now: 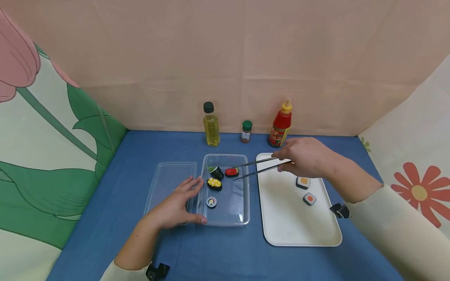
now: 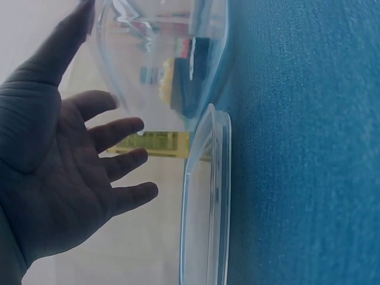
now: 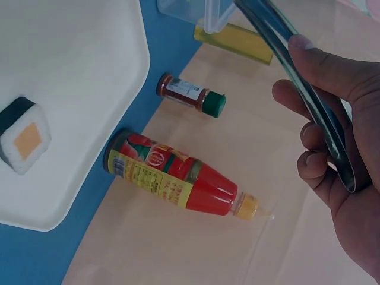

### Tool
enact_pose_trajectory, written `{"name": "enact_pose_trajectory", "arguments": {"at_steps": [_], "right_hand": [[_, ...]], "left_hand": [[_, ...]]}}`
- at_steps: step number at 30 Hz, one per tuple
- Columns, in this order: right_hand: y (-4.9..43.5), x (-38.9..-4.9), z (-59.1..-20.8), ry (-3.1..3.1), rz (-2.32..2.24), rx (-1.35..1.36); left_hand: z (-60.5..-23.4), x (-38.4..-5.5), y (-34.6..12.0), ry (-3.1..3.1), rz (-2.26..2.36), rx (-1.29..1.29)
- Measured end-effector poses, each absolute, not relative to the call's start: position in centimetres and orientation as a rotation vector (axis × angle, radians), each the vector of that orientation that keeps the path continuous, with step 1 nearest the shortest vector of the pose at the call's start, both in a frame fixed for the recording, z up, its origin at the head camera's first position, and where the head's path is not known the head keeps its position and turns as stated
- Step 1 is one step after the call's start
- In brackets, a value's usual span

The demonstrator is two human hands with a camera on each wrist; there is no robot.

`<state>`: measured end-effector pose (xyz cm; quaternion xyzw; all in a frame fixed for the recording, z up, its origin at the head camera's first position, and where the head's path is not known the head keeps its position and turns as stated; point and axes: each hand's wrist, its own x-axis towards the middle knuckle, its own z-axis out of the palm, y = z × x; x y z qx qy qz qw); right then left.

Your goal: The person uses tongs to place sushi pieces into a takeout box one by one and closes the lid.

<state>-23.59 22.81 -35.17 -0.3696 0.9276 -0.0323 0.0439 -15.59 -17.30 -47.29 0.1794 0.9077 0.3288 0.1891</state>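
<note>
My right hand [image 1: 306,158] holds metal tongs [image 1: 260,171], thumb on one side and fingers curled on the other. The tongs' arms reach apart into a clear plastic box [image 1: 232,205], their tips on either side of a red-topped sushi piece [image 1: 232,171]. Beside it lie a dark green-ended roll [image 1: 217,173], a yellow-topped piece [image 1: 214,183] and, nearer me, a small round roll [image 1: 211,202]. My left hand [image 1: 179,205] spreads its fingers along the box's left side, thumb at the front left corner. In the left wrist view its palm faces the box wall, holding nothing.
A clear lid [image 1: 168,173] lies left of the box. To the right, a white tray [image 1: 291,222] bears two sushi pieces, one yellow-centred [image 1: 303,182], one orange-centred [image 1: 309,199]. Behind stand an oil bottle [image 1: 211,128], a spice jar [image 1: 246,132] and a red sauce bottle [image 1: 280,127].
</note>
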Motion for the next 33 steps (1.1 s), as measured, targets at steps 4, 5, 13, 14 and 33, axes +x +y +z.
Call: {"name": "enact_pose_trajectory", "arguments": {"at_steps": [4, 5, 13, 14, 33], "right_hand": [[23.6, -22.8, -35.5, 2.865, -0.114, -1.175], [23.8, -22.7, -35.6, 2.87, -0.123, -1.186], [25.4, -21.4, -36.2, 2.916, -0.203, -1.241], [25.7, -21.2, -36.3, 2.922, -0.213, -1.25], [30.1, -18.6, -39.0, 3.086, -0.452, -1.402]], "left_hand": [[-47.4, -15.7, -17.3, 2.556, 0.918, 0.502], [-47.4, -15.7, -17.3, 2.556, 0.918, 0.501], [-47.5, -15.7, -17.3, 2.566, 0.913, 0.505], [-47.5, -15.7, -17.3, 2.567, 0.913, 0.505], [-47.5, -15.6, -17.4, 2.567, 0.901, 0.499]]}}
